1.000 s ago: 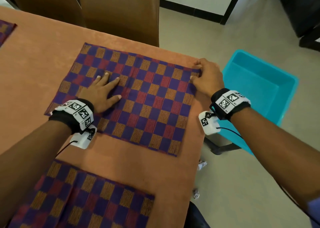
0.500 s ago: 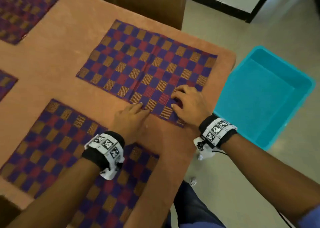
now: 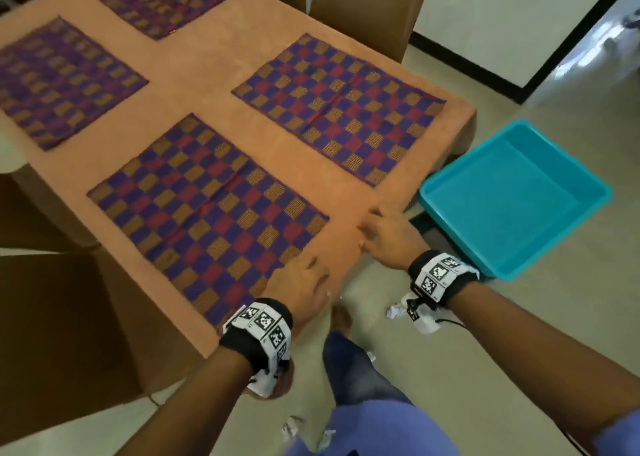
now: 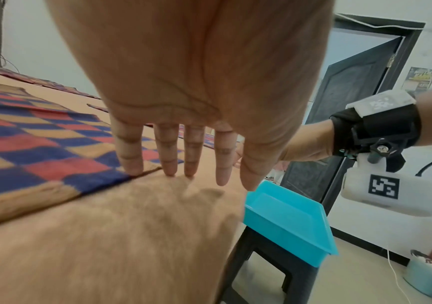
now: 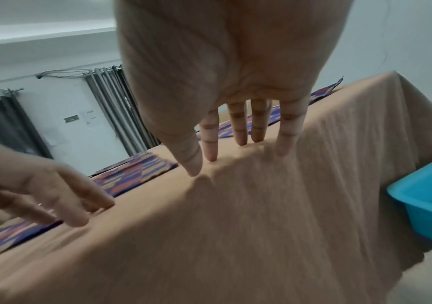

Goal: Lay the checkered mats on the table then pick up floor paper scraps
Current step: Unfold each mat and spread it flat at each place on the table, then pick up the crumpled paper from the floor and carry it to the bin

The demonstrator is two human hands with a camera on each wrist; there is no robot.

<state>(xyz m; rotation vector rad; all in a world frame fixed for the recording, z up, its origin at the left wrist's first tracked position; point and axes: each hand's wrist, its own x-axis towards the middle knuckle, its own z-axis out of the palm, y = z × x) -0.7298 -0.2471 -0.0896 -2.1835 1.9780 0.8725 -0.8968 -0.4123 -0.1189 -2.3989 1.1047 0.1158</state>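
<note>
Four checkered mats lie flat on the table (image 3: 221, 75), which is draped in an orange-brown cloth; the near mat (image 3: 207, 213) sits closest to the table's near edge, the right mat (image 3: 339, 106) lies beyond it toward the table's right corner, the left mat (image 3: 59, 81) and the far mat (image 3: 156, 2) lie further back on the table, all four apart from one another; the left hand (image 3: 301, 289) rests at the table's near edge with straight, spread fingers (image 4: 129, 152), the little finger touching the near mat's corner and the others on bare cloth, holding nothing; the right hand (image 3: 384, 241) is just beside it on the bare cloth between the near mat and the table's right edge, fingers straight and tips pressed on the cloth, also holding nothing; a teal tub (image 3: 512, 196) stands on a dark stool (image 4: 269, 265) just off the table's right corner; crumpled paper scraps lie on the floor below the table's near edge, one (image 3: 394, 310) under the right wrist, others (image 3: 291, 428) by the person's legs.
</note>
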